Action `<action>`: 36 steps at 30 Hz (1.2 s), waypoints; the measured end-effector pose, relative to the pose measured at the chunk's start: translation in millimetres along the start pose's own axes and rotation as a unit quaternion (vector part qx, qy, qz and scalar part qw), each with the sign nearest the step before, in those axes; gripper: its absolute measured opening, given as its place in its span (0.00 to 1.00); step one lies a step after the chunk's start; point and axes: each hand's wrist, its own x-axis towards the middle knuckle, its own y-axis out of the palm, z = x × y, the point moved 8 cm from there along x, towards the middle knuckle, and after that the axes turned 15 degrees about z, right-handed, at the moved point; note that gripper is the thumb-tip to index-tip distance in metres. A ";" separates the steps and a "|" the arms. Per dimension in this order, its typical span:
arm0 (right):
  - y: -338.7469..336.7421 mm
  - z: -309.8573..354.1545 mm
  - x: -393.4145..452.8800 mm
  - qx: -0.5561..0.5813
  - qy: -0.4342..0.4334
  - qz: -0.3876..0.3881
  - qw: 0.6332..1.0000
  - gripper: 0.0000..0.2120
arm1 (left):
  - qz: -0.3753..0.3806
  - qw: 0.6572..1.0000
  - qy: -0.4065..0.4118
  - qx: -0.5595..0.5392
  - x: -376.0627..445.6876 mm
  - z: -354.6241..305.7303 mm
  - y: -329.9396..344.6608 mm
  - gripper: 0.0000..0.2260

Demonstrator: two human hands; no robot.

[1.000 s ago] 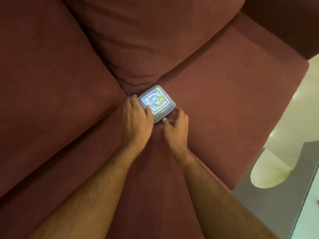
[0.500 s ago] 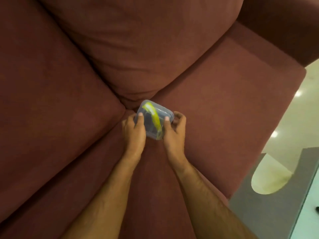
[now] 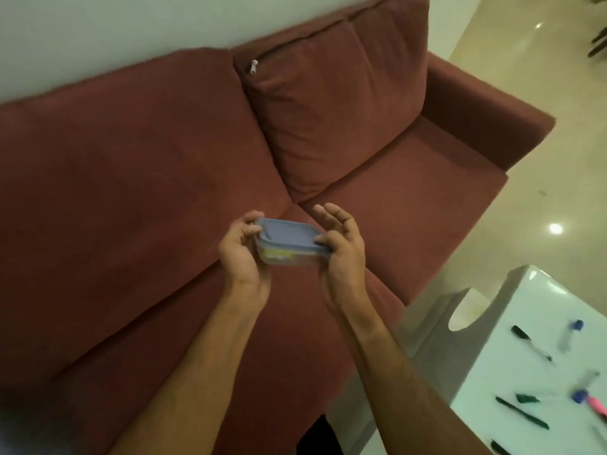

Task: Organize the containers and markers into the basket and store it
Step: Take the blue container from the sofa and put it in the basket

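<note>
Small clear container (image 3: 290,249), bluish lid shut (something yellow inside), markers (image 3: 525,372) scattered on white table (image 3: 538,290).

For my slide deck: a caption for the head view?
Both hands lift a lidded container above the sofa.

Container (image 3: 289,246): contents reduced to a yellow smear behind the cloudy wall; its ends are covered by the left hand (image 3: 241,254) and right hand (image 3: 341,247). Table (image 3: 525,330): cut off by the right and bottom edges. Markers (image 3: 522,413): motion-blurred, caps and barrels hard to separate; a pink one (image 3: 598,405) runs out of frame. Sofa (image 3: 147,178): cropped at left and bottom.
</note>
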 end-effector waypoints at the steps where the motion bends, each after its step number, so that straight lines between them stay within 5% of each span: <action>1: 12.5 3.8 -27.5 -0.015 0.006 0.014 1.000 0.26 | 0.020 1.000 0.004 -0.005 -27.7 -14.9 1.2 0.13; 11: 62.7 24.5 -242.9 -0.160 0.034 0.058 0.985 0.22 | 0.104 0.993 0.037 0.040 -242.4 -79.3 -16.4 0.30; 19: 56.3 38.8 -325.0 -0.197 -0.020 0.086 0.976 0.23 | 0.119 0.988 0.080 0.060 -321.9 -61.3 -28.9 0.26; 36: -124.9 57.1 -512.8 -0.212 -0.031 0.165 0.963 0.24 | 0.106 0.981 0.132 0.094 -533.5 115.1 20.9 0.26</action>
